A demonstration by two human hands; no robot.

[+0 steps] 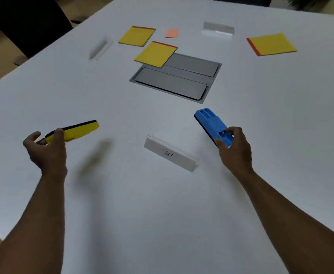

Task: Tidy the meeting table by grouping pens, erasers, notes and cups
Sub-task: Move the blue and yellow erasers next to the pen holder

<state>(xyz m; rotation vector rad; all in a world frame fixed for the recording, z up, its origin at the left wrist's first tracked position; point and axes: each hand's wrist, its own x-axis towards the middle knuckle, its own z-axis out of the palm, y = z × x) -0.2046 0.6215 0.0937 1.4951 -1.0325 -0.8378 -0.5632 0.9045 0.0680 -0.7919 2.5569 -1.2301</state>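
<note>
In the head view, the left hand point(45, 149) pinches the near end of a yellow whiteboard eraser point(77, 131) between thumb and fingers, above the white table point(162, 214). The right hand point(234, 149) grips a blue whiteboard eraser point(211, 123) with curled fingers. A clear name stand point(171, 155) is between both hands. Further away lie 3 yellow notepads point(156, 54), 1 partly on the grey cable hatch point(182, 82), and 1 pink note point(172, 33).

Bench point(162, 214), white; grey recessed cable hatch point(180, 82) at centre; three clear name-card stands point(171, 154), one hand-lettered; dark chair point(27, 22) beyond.
</note>
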